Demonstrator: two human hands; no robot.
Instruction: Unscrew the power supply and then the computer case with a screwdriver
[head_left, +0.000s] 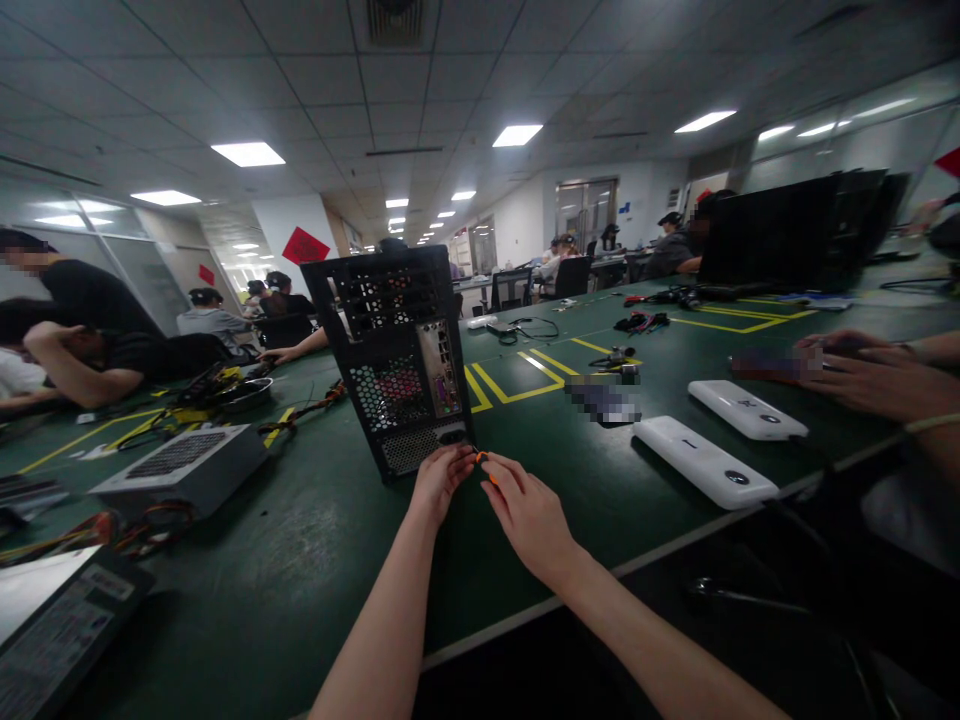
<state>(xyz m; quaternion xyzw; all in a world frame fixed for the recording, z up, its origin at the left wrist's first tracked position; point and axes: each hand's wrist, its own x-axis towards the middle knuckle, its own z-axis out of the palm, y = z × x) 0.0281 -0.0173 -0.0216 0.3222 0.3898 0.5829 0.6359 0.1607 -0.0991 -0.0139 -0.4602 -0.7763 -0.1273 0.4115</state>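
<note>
A black computer case [397,360] stands upright on the green table, its back with the ports and perforated panels turned towards me. My left hand [444,480] is closed at the lower right corner of that back, fingertips pinched near the power supply socket; what they hold, if anything, is hidden. Beside it, my right hand [525,505] is closed around a small orange tool [492,479] that looks like a screwdriver. Fingers cover most of it. Its front end points at the left fingertips and the case's edge.
Left of the case lie a grey power supply [187,465], another power supply [64,625] and bundled cables [304,410]. Two white devices [705,462] lie to the right. A co-worker's hands [862,375] are at the far right, near black monitors [780,235]. The table edge [495,635] runs below my forearms.
</note>
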